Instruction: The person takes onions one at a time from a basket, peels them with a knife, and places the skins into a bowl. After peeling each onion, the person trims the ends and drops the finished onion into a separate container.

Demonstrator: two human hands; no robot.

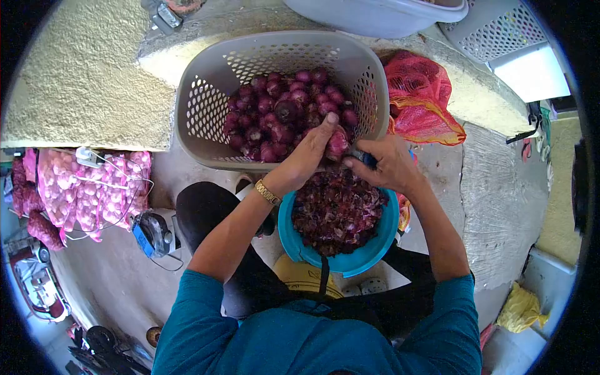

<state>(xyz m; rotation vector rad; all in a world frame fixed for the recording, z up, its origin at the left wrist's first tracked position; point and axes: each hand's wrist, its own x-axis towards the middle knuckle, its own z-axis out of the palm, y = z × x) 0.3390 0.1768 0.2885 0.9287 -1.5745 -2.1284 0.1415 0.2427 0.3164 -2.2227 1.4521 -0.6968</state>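
My left hand grips a red onion over the near rim of a grey-beige perforated basket. Closed around the dark handle of a knife, my right hand brings it up against the onion's right side. Most of the blade is hidden between the hands and the onion. Many red onions lie heaped inside the basket. Below my hands, a turquoise basin holds a pile of dark red onion skins.
Red mesh bags lie right of the basket. A grey tub stands behind it. To the left are pink net sacks of pale bulbs and a weighing scale with a cord. A yellow bag sits at lower right.
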